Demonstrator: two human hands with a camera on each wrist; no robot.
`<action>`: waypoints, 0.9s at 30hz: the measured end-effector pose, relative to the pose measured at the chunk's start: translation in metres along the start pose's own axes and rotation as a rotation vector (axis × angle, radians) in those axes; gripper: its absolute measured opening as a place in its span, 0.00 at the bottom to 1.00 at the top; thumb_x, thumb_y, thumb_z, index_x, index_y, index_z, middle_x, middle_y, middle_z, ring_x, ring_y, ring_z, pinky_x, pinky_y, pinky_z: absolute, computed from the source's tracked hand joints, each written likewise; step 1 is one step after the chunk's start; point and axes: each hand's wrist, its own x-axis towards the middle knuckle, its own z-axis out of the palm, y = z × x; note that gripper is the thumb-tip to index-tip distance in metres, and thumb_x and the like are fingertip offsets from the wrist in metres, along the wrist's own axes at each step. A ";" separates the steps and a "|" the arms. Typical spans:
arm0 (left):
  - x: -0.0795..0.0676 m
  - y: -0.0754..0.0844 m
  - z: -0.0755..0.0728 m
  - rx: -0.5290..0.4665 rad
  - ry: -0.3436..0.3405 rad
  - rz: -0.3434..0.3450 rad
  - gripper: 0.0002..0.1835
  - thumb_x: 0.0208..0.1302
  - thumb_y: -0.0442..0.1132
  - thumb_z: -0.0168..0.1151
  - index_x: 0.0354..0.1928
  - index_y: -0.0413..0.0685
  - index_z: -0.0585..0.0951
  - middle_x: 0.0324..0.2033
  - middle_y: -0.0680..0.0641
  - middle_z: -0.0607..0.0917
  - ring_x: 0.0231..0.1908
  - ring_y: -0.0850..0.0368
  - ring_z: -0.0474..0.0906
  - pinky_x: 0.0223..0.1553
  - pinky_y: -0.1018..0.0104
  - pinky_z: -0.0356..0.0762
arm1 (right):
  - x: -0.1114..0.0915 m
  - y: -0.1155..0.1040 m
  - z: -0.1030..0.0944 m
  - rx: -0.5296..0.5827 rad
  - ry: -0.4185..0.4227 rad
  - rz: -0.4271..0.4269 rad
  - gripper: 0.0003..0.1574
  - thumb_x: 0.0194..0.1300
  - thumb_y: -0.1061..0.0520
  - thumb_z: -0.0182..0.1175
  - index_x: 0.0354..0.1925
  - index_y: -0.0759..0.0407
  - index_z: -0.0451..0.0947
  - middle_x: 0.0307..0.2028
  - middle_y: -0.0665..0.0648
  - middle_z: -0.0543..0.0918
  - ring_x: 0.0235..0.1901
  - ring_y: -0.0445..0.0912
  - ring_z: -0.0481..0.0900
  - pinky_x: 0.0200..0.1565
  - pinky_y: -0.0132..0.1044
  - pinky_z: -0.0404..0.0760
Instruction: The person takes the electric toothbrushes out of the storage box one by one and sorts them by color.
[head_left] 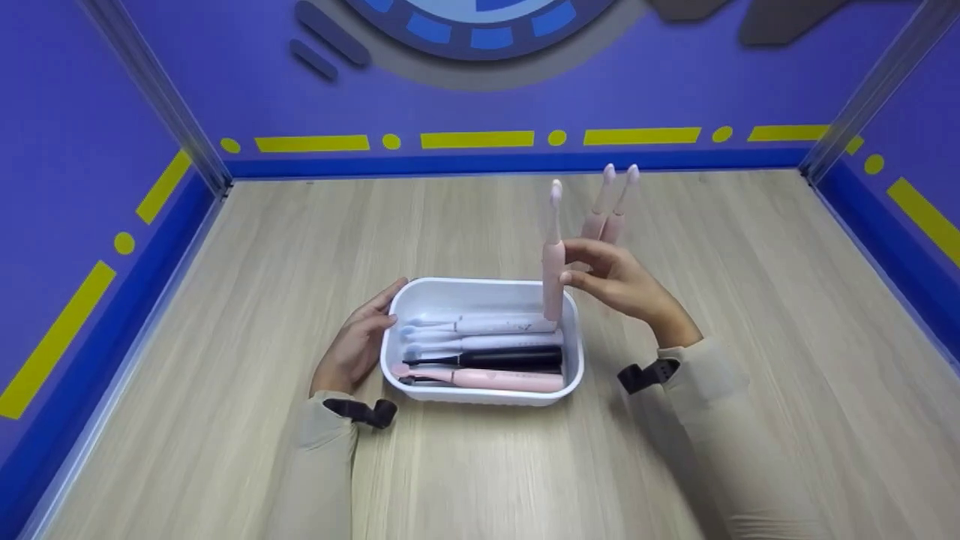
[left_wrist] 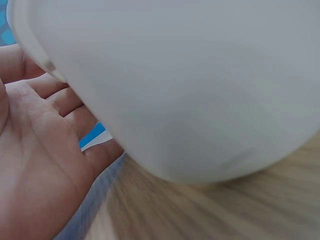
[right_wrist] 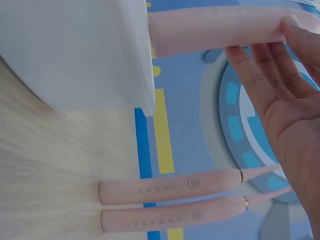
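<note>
A white plastic bin holds several electric toothbrushes lying flat: white ones, a black one and a pink one. My left hand grips the bin's left end, thumb at the rim; in the left wrist view the fingers lie along its outer wall. My right hand pinches an upright pink electric toothbrush between thumb and fingers, its head upward. In the right wrist view the base of this toothbrush is at the bin's rim; whether it touches is unclear.
Two more pink electric toothbrushes stand upright side by side on the wooden table, behind my right hand. Blue-purple panels with yellow dashes wall the table at the back and both sides.
</note>
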 end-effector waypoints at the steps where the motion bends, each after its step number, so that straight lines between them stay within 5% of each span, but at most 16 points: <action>1: 0.000 0.000 0.000 -0.003 0.001 -0.001 0.34 0.63 0.25 0.40 0.73 0.35 0.51 0.75 0.41 0.49 0.75 0.51 0.42 0.75 0.57 0.37 | 0.000 0.000 -0.001 -0.008 0.017 -0.004 0.25 0.61 0.70 0.59 0.54 0.84 0.68 0.48 0.39 0.81 0.46 0.36 0.81 0.47 0.27 0.81; 27: 0.000 0.000 0.000 -0.035 -0.004 -0.006 0.35 0.62 0.24 0.40 0.73 0.34 0.51 0.75 0.41 0.48 0.75 0.51 0.42 0.75 0.57 0.36 | -0.014 0.011 -0.029 0.009 0.316 0.006 0.25 0.61 0.70 0.59 0.57 0.74 0.72 0.47 0.47 0.84 0.48 0.39 0.80 0.49 0.28 0.80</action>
